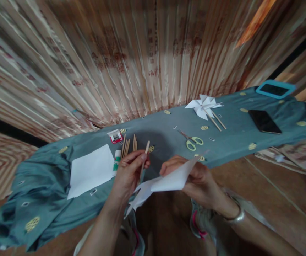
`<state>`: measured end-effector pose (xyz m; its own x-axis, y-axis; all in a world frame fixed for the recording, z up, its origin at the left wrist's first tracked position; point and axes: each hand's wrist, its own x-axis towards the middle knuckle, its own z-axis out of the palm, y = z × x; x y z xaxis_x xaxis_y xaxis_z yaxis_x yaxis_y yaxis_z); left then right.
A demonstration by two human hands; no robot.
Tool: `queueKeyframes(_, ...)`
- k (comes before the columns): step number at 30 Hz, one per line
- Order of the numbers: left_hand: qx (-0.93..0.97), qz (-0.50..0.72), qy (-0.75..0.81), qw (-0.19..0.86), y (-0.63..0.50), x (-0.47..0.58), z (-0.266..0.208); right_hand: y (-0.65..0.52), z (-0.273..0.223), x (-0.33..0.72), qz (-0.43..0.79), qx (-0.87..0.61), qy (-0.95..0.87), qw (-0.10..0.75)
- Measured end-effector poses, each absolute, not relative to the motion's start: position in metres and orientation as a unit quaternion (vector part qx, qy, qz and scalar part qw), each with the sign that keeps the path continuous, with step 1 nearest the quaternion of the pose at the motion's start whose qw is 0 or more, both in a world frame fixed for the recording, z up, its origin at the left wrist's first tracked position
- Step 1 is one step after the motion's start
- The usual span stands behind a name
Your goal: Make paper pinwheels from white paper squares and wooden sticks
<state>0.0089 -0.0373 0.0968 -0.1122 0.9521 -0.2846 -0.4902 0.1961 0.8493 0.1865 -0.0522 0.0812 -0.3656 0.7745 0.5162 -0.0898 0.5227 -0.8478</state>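
Note:
My left hand [133,166] is closed round a thin wooden stick [146,149], whose top end points up past the fingers. Close beside it, my right hand [187,174] grips a white paper pinwheel [169,179] held over the table's near edge; part of the paper covers my fingers. Left of my left hand are a green and white glue stick [117,160], several loose wooden sticks [126,146] and a small red and white box [115,136], its lid raised. A stack of white paper sheets [90,172] lies farther left.
Scissors with green handles [194,141] lie beyond my right hand. White paper pinwheels on sticks [203,106] rest at the back. A black phone [264,121] and a blue-framed device [275,89] lie at the right. A patterned curtain [147,60] hangs behind the cloth-covered table [169,131].

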Motion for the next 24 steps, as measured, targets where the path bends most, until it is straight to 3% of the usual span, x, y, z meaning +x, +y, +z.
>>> queueKeyframes(7, 0.269, 0.529, 0.476, 0.649, -0.048, 0.019, 0.098, -0.056, 0.097, 0.198, 0.249, -0.260, -0.749, 0.556)
queueKeyframes(24, 0.448, 0.466, 0.432, 0.630, -0.048, 0.029, 0.093, -0.063, 0.113, 0.214, 0.201, -0.301, -0.744, 0.561)
